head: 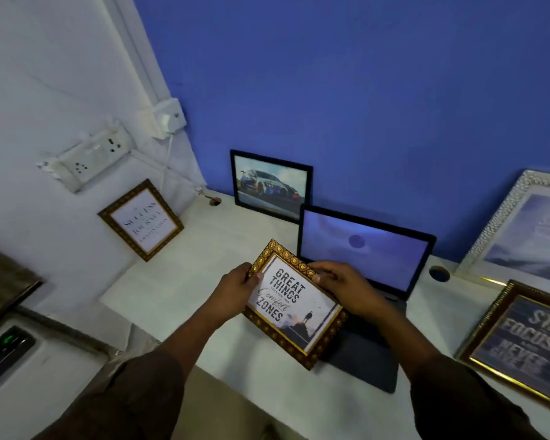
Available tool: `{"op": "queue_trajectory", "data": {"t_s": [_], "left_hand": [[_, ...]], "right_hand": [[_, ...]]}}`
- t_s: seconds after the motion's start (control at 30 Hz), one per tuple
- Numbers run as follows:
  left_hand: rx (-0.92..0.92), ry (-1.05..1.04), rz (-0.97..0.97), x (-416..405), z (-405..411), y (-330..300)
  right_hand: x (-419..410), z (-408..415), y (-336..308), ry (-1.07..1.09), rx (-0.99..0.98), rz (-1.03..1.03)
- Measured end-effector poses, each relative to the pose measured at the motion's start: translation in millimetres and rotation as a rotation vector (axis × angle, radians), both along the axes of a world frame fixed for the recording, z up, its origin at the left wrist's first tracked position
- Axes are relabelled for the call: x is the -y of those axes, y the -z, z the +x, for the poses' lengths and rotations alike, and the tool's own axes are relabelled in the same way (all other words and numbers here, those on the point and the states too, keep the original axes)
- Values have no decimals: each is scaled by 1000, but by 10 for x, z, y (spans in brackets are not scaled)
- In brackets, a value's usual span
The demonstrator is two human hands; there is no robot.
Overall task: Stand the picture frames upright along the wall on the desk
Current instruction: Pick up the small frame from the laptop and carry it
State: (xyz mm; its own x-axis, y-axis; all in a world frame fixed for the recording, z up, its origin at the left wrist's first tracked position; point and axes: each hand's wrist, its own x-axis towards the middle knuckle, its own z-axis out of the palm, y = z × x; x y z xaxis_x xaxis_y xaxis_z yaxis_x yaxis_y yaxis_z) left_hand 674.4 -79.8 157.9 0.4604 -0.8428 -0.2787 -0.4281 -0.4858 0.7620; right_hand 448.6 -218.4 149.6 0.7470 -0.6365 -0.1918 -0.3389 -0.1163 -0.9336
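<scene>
I hold a gold-patterned "Great Things" frame point(294, 304) above the white desk point(178, 281), tilted, in front of the laptop. My left hand point(235, 289) grips its left edge and my right hand point(343, 284) grips its upper right edge. A gold "Success" frame point(141, 220) leans upright against the white left wall. A black car-picture frame point(271, 185) stands against the blue wall. A silver-bordered frame point(521, 230) leans on the blue wall at the right. A gold "Stay Focused" frame point(521, 344) lies flat on the desk at the right.
An open laptop point(362, 246) stands mid-desk with its keyboard under the held frame. A socket strip point(86, 160) and a plugged charger point(169, 120) are on the left wall. A round cable hole point(439, 274) is right of the laptop. A device with a green light point(8, 347) sits lower left.
</scene>
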Motion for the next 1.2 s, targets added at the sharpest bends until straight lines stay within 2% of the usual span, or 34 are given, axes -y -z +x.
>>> {"op": "queue_trajectory", "data": {"t_s": [0.07, 0.17, 0.27, 0.37, 0.43, 0.53, 0.63, 0.73, 0.87, 0.93, 1.07, 1.2], "left_hand": [[-101, -75, -83, -93, 34, -53], [-188, -256, -191, -226, 45, -124], [-305, -390, -282, -350, 60, -169], [-452, -438, -329, -418, 77, -228], [-643, -494, -327, -464, 128, -223], [-1028, -528, -270, -567, 259, -117], [-1211, -467, -221, -628, 445, 38], [-1280, -379, -198, -602, 605, 125], [-1318, -377, -175, -443, 976, 211], [-1262, -428, -165, -345, 1232, 293], [-986, -554, -41, -178, 1810, 527], [-888, -578, 54, -57, 2331, 676]], "right_hand": [[115, 90, -92, 34, 36, 18], [270, 191, -220, 184, 193, 152], [299, 318, -227, 209, 259, 393], [137, 556, -149, 235, 296, 623], [-23, 726, -137, 296, 249, 615], [-199, 910, -113, 368, 183, 514], [-268, 1112, -16, 367, 154, 431], [-218, 1239, 50, 344, 138, 359], [-100, 1605, 148, 353, 86, 324], [-52, 1853, 203, 355, 74, 290], [65, 2329, 338, 348, 8, 237], [183, 2726, 490, 313, -99, 266]]}}
